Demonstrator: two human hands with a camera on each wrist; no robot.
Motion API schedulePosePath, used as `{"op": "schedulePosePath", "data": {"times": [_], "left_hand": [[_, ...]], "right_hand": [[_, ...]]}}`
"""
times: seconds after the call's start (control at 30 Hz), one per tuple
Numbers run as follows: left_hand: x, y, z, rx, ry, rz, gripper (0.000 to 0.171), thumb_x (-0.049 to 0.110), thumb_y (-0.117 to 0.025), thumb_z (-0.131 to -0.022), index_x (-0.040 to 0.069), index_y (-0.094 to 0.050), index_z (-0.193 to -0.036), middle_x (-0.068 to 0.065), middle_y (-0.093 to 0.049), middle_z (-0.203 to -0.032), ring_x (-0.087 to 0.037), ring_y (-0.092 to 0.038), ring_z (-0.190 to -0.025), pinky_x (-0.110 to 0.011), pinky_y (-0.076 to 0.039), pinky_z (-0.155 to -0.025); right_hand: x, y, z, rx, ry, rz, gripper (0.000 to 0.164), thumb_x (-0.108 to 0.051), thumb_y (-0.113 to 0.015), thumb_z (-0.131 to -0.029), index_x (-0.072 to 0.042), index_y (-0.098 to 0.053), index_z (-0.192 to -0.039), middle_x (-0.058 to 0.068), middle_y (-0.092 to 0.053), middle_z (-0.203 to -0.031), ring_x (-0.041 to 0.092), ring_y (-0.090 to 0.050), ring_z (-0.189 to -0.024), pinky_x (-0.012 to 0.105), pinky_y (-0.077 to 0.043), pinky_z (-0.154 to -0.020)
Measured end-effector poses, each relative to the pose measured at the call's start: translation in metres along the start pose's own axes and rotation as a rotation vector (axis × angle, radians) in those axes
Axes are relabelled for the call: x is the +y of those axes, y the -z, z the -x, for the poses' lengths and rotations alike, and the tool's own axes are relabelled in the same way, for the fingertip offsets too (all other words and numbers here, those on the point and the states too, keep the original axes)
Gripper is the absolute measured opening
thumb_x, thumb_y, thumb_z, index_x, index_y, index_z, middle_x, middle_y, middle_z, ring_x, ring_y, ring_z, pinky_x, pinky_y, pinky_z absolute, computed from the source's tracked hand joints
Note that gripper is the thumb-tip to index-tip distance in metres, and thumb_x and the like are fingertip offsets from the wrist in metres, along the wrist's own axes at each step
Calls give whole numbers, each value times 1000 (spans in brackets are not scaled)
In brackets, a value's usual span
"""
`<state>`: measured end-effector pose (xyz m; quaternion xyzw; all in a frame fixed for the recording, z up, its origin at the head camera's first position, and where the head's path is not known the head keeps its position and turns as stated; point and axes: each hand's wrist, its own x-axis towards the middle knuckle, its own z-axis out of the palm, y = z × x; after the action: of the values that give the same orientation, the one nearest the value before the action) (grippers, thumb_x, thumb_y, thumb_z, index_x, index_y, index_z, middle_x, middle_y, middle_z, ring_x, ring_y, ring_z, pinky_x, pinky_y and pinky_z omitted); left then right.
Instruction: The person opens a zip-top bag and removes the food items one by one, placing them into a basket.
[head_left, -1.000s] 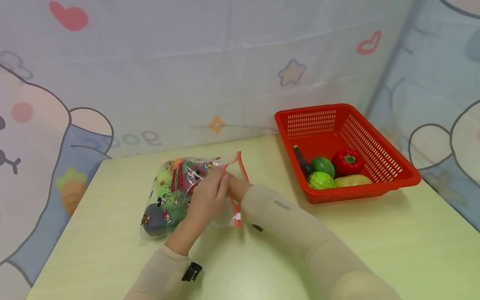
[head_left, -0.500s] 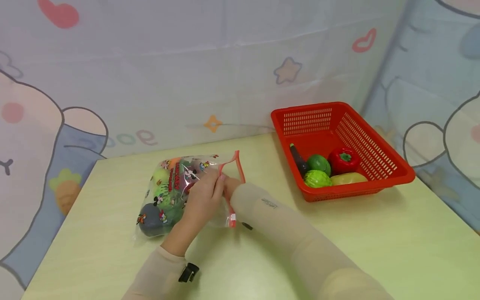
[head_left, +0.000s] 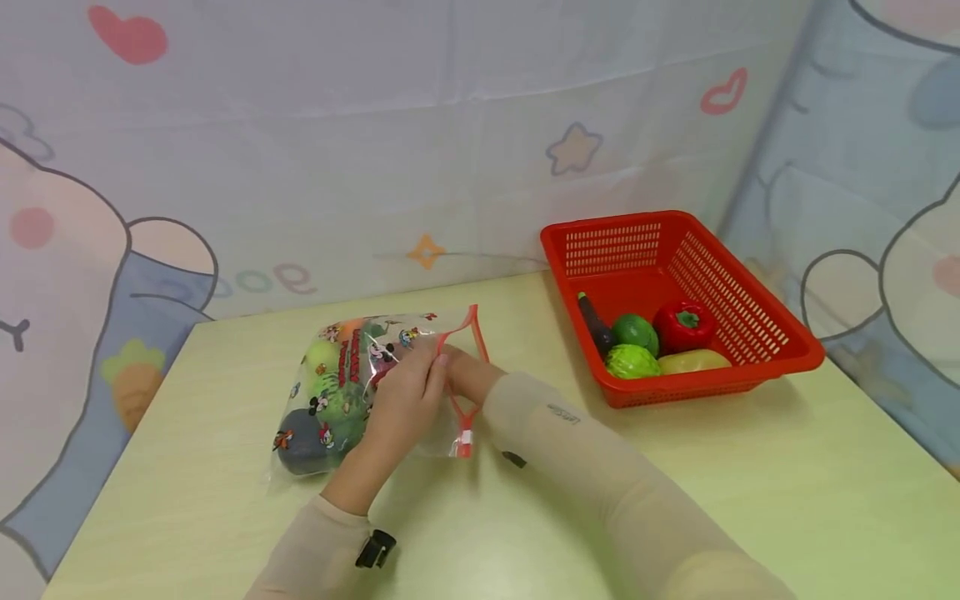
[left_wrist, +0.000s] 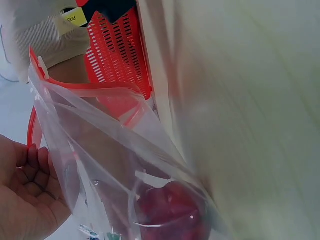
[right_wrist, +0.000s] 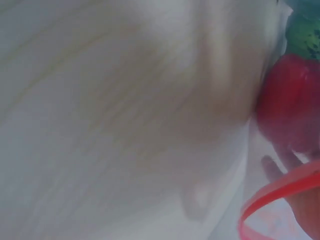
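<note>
A clear zip bag with a red zip edge (head_left: 480,337) and cartoon prints lies on the table, filled with toy vegetables and fruit. My left hand (head_left: 405,396) pinches the upper edge of its mouth between thumb and fingers. Through that mouth my right hand (head_left: 467,371) reaches in up to the wrist. In the right wrist view its fingers (right_wrist: 274,167) look extended below a dark red lobed toy (right_wrist: 290,102), close to or touching it. The left wrist view shows this red toy (left_wrist: 172,210) through the plastic. A dark round toy (head_left: 306,442) sits at the bag's near left corner.
A red basket (head_left: 738,371) stands at the right. Inside are a toy eggplant (head_left: 596,327), a dark green round toy (head_left: 636,333), a bumpy green toy (head_left: 632,362), a red bell pepper (head_left: 684,325) and a yellowish long toy (head_left: 693,361). A printed cloth (head_left: 322,167) hangs behind.
My right hand went a little deeper into the bag, then drew back slightly to the right. The left hand keeps its hold on the bag's edge. The head view shifted slightly.
</note>
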<state>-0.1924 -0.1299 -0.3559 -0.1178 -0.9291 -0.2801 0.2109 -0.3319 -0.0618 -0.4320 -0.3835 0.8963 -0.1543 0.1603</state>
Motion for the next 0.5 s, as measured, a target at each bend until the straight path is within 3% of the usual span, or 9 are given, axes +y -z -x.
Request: {"op": "schedulePosePath", "data": {"times": [0.1,0.2,0.27,0.37,0.43,0.5], "left_hand": [[-1,0,0,-3,0,-7,21,19,-48,-95,8,-47,-77,-6,-48,-69,-21,-46,-67,-33,-42,-63],[-2,0,-1,-2,-5,-13,21,19,-47,-95,8,-47,-78,-6,-48,-70,-21,-46,-68,-33,-41,-63],[-2,-1,-1,-9,-6,-11,21,18,-47,-95,8,-47,-77,-6,-47,-69,-20,-44,-66,-32,-39,-62],[-1,-1,0,-20,-5,-6,21,18,-47,-95,8,-47,-76,-5,-47,-69,-18,-43,-65,-30,-39,-61],[-1,0,0,-21,-5,1,22,17,-48,-95,8,-48,-76,-4,-47,-69,-18,-42,-64,-30,-39,-61],[-1,0,1,-19,-2,-1,22,18,-48,-95,8,-47,-76,-4,-46,-68,-18,-42,-64,-29,-38,-60]], "right_hand": [[41,-35,-46,57,-19,-54,45,-34,-43,-97,-30,-34,-140,-10,-39,-143,4,-33,-131,17,-19,-110],[89,-76,-97,130,0,-232,40,-30,-47,-96,-22,-43,-135,-6,-47,-135,7,-42,-123,21,-29,-106],[110,-97,-122,94,-32,-328,44,-29,-51,-93,-25,-41,-136,-6,-45,-137,10,-42,-123,27,-32,-105],[127,-114,-133,38,-72,-462,48,-36,-52,-92,-32,-38,-138,-8,-39,-142,10,-38,-127,30,-31,-107],[123,-113,-130,-9,-149,-454,52,-38,-51,-92,-34,-33,-141,-11,-32,-147,9,-32,-132,30,-28,-109],[116,-108,-121,-7,-102,-382,54,-40,-48,-93,-29,-31,-143,-7,-29,-149,9,-28,-134,26,-25,-110]]}}
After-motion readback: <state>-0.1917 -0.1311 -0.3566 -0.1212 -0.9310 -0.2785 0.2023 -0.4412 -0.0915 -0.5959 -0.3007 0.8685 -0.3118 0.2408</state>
